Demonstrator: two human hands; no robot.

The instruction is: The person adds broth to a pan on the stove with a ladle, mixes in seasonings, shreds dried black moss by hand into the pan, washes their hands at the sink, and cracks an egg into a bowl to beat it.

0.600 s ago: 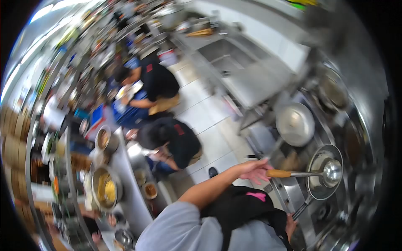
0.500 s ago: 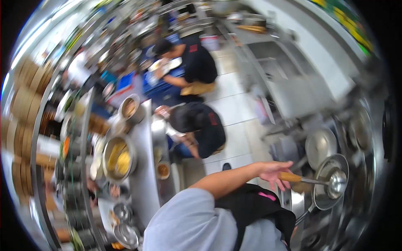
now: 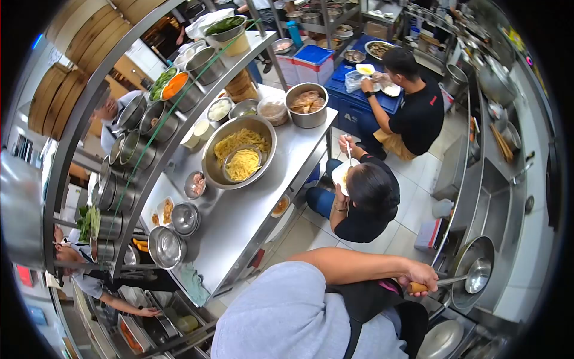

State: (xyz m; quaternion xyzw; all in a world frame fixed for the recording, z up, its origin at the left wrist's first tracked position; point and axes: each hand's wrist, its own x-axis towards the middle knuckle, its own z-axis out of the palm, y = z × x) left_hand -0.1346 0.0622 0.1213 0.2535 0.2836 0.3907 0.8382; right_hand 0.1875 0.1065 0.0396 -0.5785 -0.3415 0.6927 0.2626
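The left hand [image 3: 422, 276] has curled its splayed fingers round the wooden-handled ladle [image 3: 477, 276], arm [image 3: 359, 266] outstretched.

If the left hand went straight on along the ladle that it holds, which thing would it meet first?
Probably the wok: the left hand points along the ladle toward its near rim, though depth is hard to judge here.

Noodle bowl [image 3: 214, 171]: on the steel counter [image 3: 242, 206]
Meat pot [image 3: 310, 119]: near the noodle bowl
Small bowl [image 3: 195, 185]: just beside the noodle bowl
Bamboo steamers [image 3: 89, 36]: stacked, well apart from the noodle bowl
Blue-lidded tub [image 3: 314, 55]: past the pot from the noodle bowl
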